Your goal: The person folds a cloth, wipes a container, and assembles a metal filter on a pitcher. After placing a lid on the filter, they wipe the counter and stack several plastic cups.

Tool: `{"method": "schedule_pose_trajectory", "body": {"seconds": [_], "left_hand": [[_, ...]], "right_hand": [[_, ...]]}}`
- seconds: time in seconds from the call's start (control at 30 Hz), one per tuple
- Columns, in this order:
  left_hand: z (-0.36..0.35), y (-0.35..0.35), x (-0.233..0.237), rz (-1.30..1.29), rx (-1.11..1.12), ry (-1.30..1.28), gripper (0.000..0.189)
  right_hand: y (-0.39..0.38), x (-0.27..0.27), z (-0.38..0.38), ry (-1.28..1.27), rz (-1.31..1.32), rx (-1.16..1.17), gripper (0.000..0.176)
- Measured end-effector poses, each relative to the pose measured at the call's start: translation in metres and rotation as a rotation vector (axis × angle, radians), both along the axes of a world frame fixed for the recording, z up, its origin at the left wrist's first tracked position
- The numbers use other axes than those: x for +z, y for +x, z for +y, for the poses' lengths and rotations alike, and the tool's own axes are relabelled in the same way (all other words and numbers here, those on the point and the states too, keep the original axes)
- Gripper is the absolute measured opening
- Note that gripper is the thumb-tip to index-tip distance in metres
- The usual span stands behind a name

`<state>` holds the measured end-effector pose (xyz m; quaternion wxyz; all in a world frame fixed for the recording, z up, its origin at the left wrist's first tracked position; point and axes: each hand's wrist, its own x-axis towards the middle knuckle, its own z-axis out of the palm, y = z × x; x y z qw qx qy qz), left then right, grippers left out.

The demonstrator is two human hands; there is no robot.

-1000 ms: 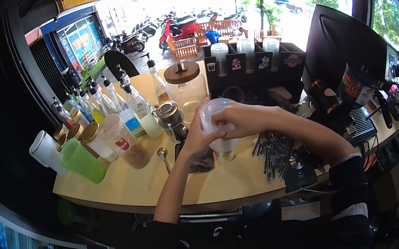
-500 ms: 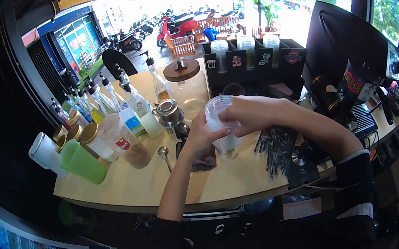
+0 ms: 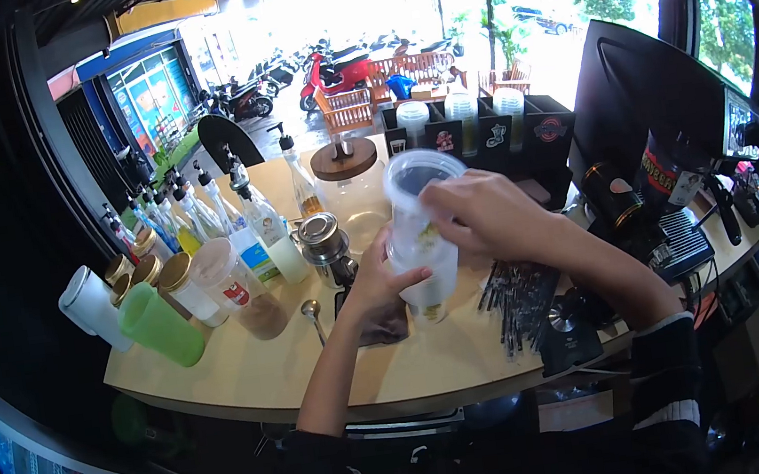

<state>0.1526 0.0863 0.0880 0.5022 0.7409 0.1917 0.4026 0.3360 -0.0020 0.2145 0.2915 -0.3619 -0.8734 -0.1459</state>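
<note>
A clear plastic cup (image 3: 409, 203) stands partly drawn up out of the stack of clear plastic cups (image 3: 437, 275), over the middle of the counter. My right hand (image 3: 495, 213) pinches this upper cup near its rim, fingers closed. Lower down, my left hand (image 3: 373, 280) wraps around the side of the stack, its thumb across the front. Yellowish print shows on the cups. Just left of my left hand is a metal drip filter (image 3: 321, 237), and a long-handled spoon (image 3: 312, 310) lies on the counter.
Syrup bottles (image 3: 269, 222), lidded jars and a green cup (image 3: 159, 326) crowd the left. A wood-lidded glass jar (image 3: 347, 184) and a black cup organizer (image 3: 481, 134) stand behind. Wrapped straws (image 3: 519, 305) lie right, near a large black screen (image 3: 647, 100).
My right hand has lifted the top cup partway out of the stack, while my left hand stays around the stack. The head view has tilted slightly upward.
</note>
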Motion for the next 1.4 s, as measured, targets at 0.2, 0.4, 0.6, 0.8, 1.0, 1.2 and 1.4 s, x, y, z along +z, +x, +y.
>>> {"method": "schedule_pose_trajectory", "body": {"seconds": [0.2, 0.4, 0.6, 0.8, 1.0, 1.2, 1.4], "left_hand": [[-0.010, -0.007, 0.030, -0.226, 0.281, 0.290, 0.107], [-0.043, 0.003, 0.058, -0.190, 0.245, 0.320, 0.097], [-0.040, -0.007, 0.058, -0.332, 0.104, 0.141, 0.087], [-0.039, -0.010, 0.055, -0.350, 0.039, 0.162, 0.086], [-0.041, -0.007, 0.055, -0.354, 0.025, 0.142, 0.086], [-0.043, -0.001, 0.058, -0.333, 0.022, 0.135, 0.085], [-0.042, 0.012, 0.065, -0.370, -0.019, 0.150, 0.086]], "right_hand": [[0.031, 0.018, -0.011, -0.262, 0.547, -0.038, 0.021], [0.028, 0.002, -0.019, -0.664, 1.007, 0.279, 0.026], [0.030, -0.005, -0.032, -0.680, 1.004, 0.372, 0.034], [0.027, -0.008, -0.039, -0.698, 1.040, 0.345, 0.033], [0.032, -0.010, -0.042, -0.684, 0.975, 0.342, 0.034], [0.036, -0.015, -0.043, -0.685, 1.011, 0.382, 0.033], [0.040, -0.028, -0.038, -0.627, 1.160, 0.419, 0.029]]}}
